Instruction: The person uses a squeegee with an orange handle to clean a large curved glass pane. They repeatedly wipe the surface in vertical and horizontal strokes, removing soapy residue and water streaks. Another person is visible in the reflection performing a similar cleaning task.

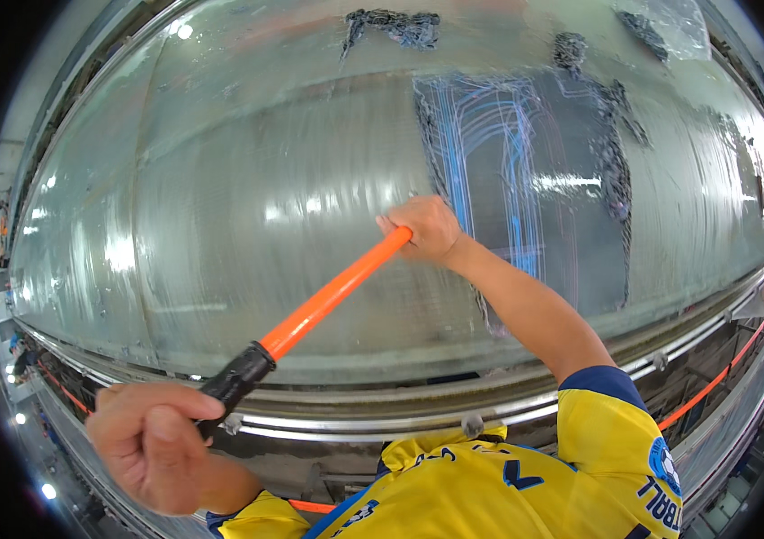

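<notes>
My left hand (162, 445) is wrapped round the black grip (243, 373) of an orange pole (337, 292). The pole slants away to the right, up to my right hand (427, 226), which closes round its far part. Whatever lies beyond that fist is hidden, so the kind of tool does not show. Under both arms stretches a wide, wet, glossy greenish-grey surface (247, 180). Just right of my right hand is a dark rectangular patch (571, 242) with blue and pale streaks. Ragged dark clumps run along its edges.
More dark clumps (391, 29) lie at the far side. A clear, film-like sheet (679, 27) is at the far right. Bright metal rails (346, 427) run along the near edge, close to my body. An orange band (719, 377) stretches below them on the right.
</notes>
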Motion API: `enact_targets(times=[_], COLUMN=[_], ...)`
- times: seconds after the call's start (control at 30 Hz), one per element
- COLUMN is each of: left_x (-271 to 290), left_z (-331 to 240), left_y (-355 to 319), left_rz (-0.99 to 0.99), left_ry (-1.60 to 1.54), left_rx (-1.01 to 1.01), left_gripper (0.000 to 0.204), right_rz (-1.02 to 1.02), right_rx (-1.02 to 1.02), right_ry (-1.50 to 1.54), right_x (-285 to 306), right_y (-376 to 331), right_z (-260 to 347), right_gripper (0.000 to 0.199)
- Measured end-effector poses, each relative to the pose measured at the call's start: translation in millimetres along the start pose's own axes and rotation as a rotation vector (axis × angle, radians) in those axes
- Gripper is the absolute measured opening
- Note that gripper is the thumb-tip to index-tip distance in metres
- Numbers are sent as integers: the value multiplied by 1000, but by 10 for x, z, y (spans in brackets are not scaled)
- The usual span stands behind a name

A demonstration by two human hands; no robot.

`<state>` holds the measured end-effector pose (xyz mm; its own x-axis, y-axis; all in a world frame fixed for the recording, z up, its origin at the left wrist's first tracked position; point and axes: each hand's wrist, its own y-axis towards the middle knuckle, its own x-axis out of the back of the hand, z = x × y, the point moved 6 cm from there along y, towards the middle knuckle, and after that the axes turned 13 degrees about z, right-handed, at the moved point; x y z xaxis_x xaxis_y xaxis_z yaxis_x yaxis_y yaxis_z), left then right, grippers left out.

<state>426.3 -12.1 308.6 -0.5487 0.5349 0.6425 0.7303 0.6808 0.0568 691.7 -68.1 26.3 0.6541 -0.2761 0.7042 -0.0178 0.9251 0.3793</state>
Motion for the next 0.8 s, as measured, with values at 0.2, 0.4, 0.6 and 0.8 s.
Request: enact_targets(times=[0.2, 0.4, 0.6, 0.8], left_x=[138, -682, -584, -286], left_z=[167, 514, 1000, 904], left_y=[1268, 2034, 722, -1171], left_rz=[106, 142, -124, -81], left_ry=[-4, -271, -508, -481], left_rx=[-216, -83, 238, 325], left_gripper=[32, 15, 26, 24], right_rz=[-34, -245, 65, 78], right_rx=[22, 161, 221, 181], right_ry=[-36, -281, -153, -33], right_x=[59, 577, -64, -518], right_y=[1150, 1877, 1755, 357], right_z=[-1030, -2038, -1411, 201], right_gripper=[22, 28, 12, 25])
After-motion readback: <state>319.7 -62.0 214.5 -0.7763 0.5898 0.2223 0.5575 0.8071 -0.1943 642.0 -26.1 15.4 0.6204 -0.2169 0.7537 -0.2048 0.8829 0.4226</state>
